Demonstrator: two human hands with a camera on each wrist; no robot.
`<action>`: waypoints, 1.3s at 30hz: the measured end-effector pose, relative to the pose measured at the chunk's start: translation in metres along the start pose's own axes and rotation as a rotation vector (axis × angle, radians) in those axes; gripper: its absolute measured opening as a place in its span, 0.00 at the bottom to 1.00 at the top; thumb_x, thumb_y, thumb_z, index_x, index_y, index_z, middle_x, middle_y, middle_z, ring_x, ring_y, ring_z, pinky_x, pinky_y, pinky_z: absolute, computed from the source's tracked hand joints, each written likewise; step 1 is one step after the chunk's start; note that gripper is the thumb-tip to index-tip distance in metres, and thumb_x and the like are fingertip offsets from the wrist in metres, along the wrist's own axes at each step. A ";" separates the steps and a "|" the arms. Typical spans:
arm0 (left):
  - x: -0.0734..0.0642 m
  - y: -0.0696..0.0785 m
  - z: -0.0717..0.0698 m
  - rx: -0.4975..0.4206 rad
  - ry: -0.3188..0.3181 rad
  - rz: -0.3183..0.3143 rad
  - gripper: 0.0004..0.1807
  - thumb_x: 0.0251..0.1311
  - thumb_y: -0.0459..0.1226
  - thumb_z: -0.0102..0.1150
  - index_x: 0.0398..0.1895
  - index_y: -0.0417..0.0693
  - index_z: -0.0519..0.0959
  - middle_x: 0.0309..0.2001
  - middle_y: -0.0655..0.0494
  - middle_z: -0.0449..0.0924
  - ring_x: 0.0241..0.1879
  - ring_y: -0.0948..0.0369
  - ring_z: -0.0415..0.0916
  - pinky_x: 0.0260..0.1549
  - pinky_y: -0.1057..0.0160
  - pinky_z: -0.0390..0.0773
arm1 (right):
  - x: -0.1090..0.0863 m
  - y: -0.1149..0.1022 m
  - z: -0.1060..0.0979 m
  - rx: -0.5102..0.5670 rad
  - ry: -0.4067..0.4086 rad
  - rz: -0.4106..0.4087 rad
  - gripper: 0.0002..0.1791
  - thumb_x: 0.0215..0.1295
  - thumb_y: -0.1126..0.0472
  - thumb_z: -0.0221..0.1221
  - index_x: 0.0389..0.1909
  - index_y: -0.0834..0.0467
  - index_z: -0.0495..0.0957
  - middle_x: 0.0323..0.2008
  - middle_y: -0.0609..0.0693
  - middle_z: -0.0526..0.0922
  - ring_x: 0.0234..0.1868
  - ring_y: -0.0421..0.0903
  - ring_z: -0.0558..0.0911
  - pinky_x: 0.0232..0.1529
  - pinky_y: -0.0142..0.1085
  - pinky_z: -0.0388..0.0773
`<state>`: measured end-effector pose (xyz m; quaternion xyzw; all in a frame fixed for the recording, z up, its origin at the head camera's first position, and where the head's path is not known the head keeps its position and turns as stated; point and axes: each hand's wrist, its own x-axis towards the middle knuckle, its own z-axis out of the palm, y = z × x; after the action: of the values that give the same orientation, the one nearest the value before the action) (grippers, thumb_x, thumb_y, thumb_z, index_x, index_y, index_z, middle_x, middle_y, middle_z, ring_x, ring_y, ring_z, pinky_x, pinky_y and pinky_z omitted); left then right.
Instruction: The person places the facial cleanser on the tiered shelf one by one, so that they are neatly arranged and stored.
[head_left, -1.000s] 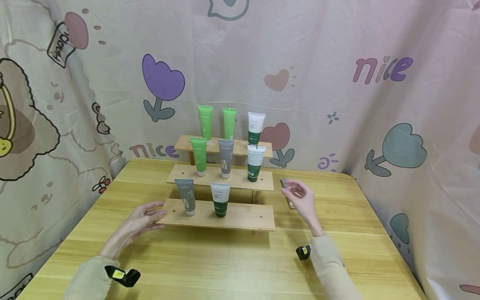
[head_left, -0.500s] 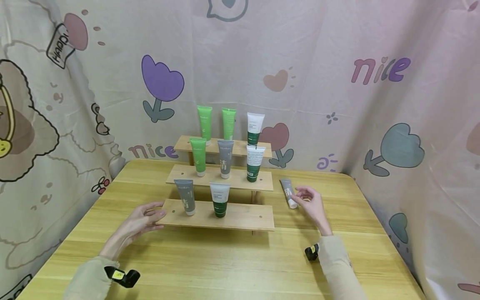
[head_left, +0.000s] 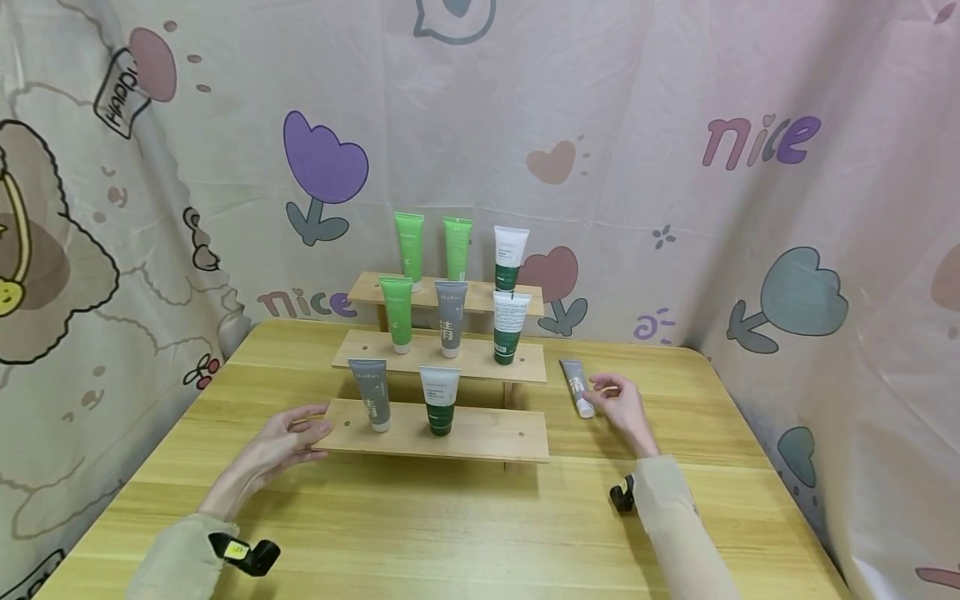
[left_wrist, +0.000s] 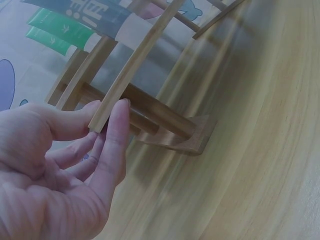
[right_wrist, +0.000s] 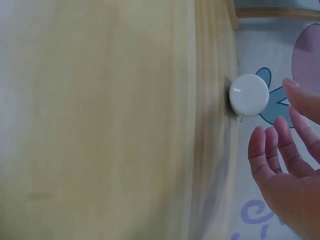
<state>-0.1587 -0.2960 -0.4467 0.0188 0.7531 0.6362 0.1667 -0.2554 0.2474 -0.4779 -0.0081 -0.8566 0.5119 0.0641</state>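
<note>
My left hand (head_left: 279,440) pinches the left end of the lowest board of a three-tier wooden display stand (head_left: 487,429). In the left wrist view, the thumb lies on one face of the board (left_wrist: 135,62) and the fingers on the other. A grey squeeze tube (head_left: 574,383) lies on the table to the right of the stand, its white cap (right_wrist: 249,95) towards me. Just right of that cap is my right hand (head_left: 624,410), fingers loosely bent, thumb apart from them, holding nothing. Whether a fingertip touches the tube, I cannot tell.
Upright tubes fill the tiers: green (head_left: 410,246) and white-and-green (head_left: 511,254) on top; green (head_left: 399,310), grey (head_left: 451,317) and white-and-green (head_left: 510,325) in the middle; grey (head_left: 372,392) and white-and-green (head_left: 440,398) below. A printed curtain (head_left: 622,183) hangs behind the table (head_left: 420,533).
My right hand has drawn back to the right from over the lying grey tube, uncovering it. Since half a second ago it has barely moved. The left hand keeps its grip on the board.
</note>
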 end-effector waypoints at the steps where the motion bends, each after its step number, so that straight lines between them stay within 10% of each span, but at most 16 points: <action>1: 0.000 0.000 0.000 0.000 -0.001 0.001 0.40 0.76 0.40 0.51 0.77 0.25 0.44 0.71 0.19 0.52 0.48 0.70 0.78 0.50 0.64 0.87 | 0.001 0.000 0.000 -0.007 0.001 -0.001 0.21 0.61 0.65 0.69 0.53 0.68 0.79 0.46 0.63 0.81 0.37 0.41 0.76 0.36 0.26 0.75; 21: 0.000 -0.001 0.000 0.004 0.001 0.011 0.40 0.76 0.39 0.52 0.76 0.24 0.44 0.70 0.19 0.54 0.46 0.68 0.79 0.49 0.64 0.87 | 0.013 0.004 0.012 -0.067 0.012 0.065 0.19 0.64 0.65 0.65 0.55 0.67 0.77 0.47 0.64 0.79 0.47 0.56 0.81 0.39 0.28 0.77; 29: 0.000 -0.001 0.000 -0.003 0.005 0.013 0.40 0.75 0.38 0.52 0.76 0.24 0.44 0.70 0.19 0.54 0.45 0.68 0.79 0.49 0.65 0.87 | 0.014 0.005 0.012 -0.105 -0.013 0.072 0.21 0.64 0.65 0.65 0.56 0.68 0.76 0.50 0.68 0.80 0.53 0.63 0.81 0.53 0.45 0.84; 39: 0.001 -0.001 0.000 -0.007 -0.001 0.017 0.40 0.75 0.38 0.52 0.76 0.24 0.44 0.70 0.18 0.53 0.46 0.68 0.79 0.49 0.64 0.87 | 0.007 -0.001 0.002 -0.122 -0.096 0.090 0.22 0.60 0.69 0.66 0.54 0.72 0.75 0.48 0.72 0.81 0.45 0.56 0.83 0.39 0.34 0.86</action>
<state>-0.1592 -0.2960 -0.4476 0.0249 0.7505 0.6402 0.1620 -0.2629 0.2456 -0.4774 -0.0262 -0.8871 0.4608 -0.0007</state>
